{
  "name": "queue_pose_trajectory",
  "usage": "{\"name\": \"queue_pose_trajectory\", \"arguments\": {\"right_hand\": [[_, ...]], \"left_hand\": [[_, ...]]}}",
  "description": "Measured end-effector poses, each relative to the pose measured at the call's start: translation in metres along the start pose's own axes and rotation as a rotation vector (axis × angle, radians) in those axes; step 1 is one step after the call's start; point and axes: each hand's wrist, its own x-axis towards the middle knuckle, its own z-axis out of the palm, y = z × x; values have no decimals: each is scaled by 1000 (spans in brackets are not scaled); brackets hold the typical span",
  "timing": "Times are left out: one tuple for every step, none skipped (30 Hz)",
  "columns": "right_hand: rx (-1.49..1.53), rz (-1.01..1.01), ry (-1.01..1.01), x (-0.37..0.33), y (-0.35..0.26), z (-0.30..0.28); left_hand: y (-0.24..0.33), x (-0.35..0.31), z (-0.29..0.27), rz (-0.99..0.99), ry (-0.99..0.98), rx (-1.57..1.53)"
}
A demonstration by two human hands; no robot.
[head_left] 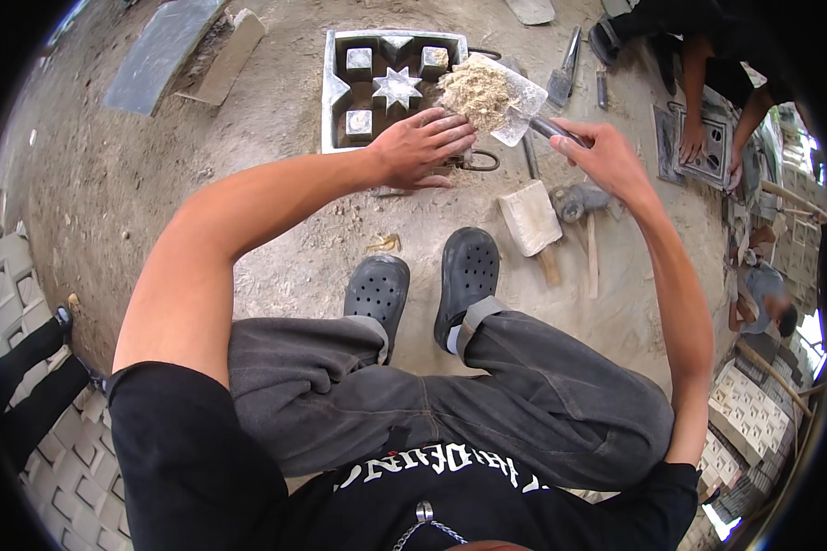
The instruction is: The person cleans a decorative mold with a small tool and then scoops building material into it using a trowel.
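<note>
A square metal mould (329, 115) lies on the dusty ground in front of me, with a star-shaped core (397, 88) in its middle and square blocks around it. My left hand (423, 149) is over the mould's near right corner, palm down with fingers stretched out. In my right hand (602, 156) is the dark handle of a flat-bladed trowel (526, 92). Pale, crumbly sand (473, 94) is heaped on the blade, above the mould's right side. A ring handle (482, 162) sticks out at the mould's near right.
Right of my shoes lie a pale block-headed mallet (528, 219) and a hammer (579, 202). Beyond the trowel rests a long metal blade (565, 73). At right, another person's hands (694, 142) touch a second mould (705, 165). Flat slabs (163, 55) lie far left; patterned blocks (749, 409) are stacked at right.
</note>
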Motion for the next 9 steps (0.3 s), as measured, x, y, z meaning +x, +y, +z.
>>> {"name": "queue_pose_trajectory", "arguments": {"right_hand": [[38, -10, 2, 4, 0, 1], [72, -24, 2, 9, 0, 1], [82, -32, 11, 16, -2, 0], [88, -43, 17, 23, -3, -1], [85, -40, 22, 29, -5, -2], [57, -76, 49, 35, -8, -3], [20, -97, 74, 42, -12, -2], [-13, -115, 97, 48, -16, -2], [-28, -131, 100, 55, -20, -2]], "left_hand": [[-3, -1, 0, -16, -18, 49], [-6, -3, 0, -58, 19, 40], [-12, -7, -1, -106, 8, 38], [-16, -12, -1, -152, 26, 23], [-25, -17, -1, -195, 7, 69], [-32, -23, 0, -287, 45, 46], [-39, -29, 2, -380, 130, 28], [-48, -34, 3, -462, 258, -1], [-59, -37, 4, -553, 258, -10]]}}
